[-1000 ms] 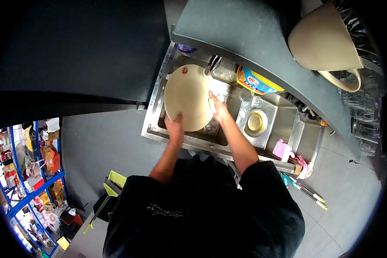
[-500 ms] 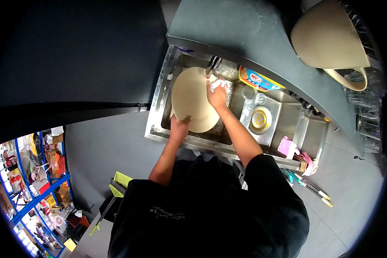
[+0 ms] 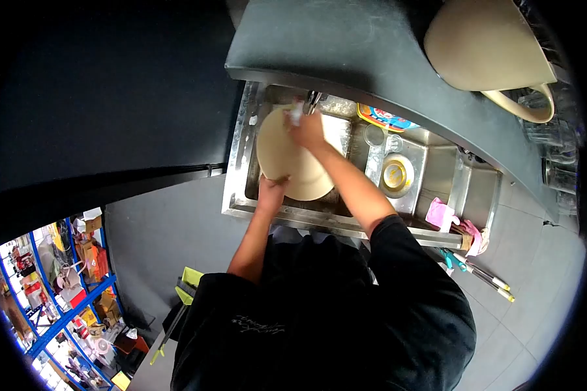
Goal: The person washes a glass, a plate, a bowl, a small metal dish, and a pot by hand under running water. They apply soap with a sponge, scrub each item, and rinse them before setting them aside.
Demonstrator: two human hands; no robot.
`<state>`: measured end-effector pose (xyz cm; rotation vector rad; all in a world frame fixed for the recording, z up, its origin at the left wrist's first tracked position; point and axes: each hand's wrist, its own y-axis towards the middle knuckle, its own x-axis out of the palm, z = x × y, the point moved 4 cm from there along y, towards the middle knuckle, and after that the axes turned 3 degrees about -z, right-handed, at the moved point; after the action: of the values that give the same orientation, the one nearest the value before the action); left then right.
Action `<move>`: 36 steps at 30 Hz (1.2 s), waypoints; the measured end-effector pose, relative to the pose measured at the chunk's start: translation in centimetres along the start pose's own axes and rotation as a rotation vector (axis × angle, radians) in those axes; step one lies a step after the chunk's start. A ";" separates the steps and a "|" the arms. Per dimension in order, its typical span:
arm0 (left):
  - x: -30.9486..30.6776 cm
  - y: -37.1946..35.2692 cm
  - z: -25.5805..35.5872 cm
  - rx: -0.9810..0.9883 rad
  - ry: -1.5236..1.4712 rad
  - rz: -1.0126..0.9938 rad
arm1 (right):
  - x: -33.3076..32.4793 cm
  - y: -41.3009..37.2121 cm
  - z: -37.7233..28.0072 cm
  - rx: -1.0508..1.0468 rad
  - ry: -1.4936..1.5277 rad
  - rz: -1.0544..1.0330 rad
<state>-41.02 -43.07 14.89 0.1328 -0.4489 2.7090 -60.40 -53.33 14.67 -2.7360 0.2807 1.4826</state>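
Enclosing stainless steel sink (image 3: pixel 236 171): left basin walls sit close around the plate.
Round cream plate (image 3: pixel 282 153): tilted over that basin, far rim beside the tap (image 3: pixel 313 101).
Left hand (image 3: pixel 271 190): fingers clamped on the near rim.
Right hand (image 3: pixel 308 130): arm outstretched, fingers closed on a small white cloth (image 3: pixel 296 116) at the far rim.

I logged a loose black short-sleeved shirt (image 3: pixel 319 313); left hand (image 3: pixel 270 191) and right hand (image 3: pixel 306 130) were bare. A small pale print (image 3: pixel 261 324) showed, possibly script, unreadable from here.

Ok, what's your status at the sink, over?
Left hand grips plate, near edge. Right hand holds white cloth on its far edge. Tap close beside.
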 end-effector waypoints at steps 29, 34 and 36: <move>3.4 0.8 -1.1 0.849 1.211 -0.439 | -4.5 -13.6 8.9 1.030 1.393 -0.023; 2.7 0.8 3.0 0.319 0.902 -0.242 | -7.8 -10.5 2.6 0.931 1.427 -0.009; 1.6 0.9 2.2 0.292 0.592 -0.036 | -6.5 -10.5 2.5 0.773 1.327 0.089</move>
<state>-42.81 -43.99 16.92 -0.5618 0.1220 2.5916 -64.23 -41.76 17.93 -2.4840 0.7411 -0.5902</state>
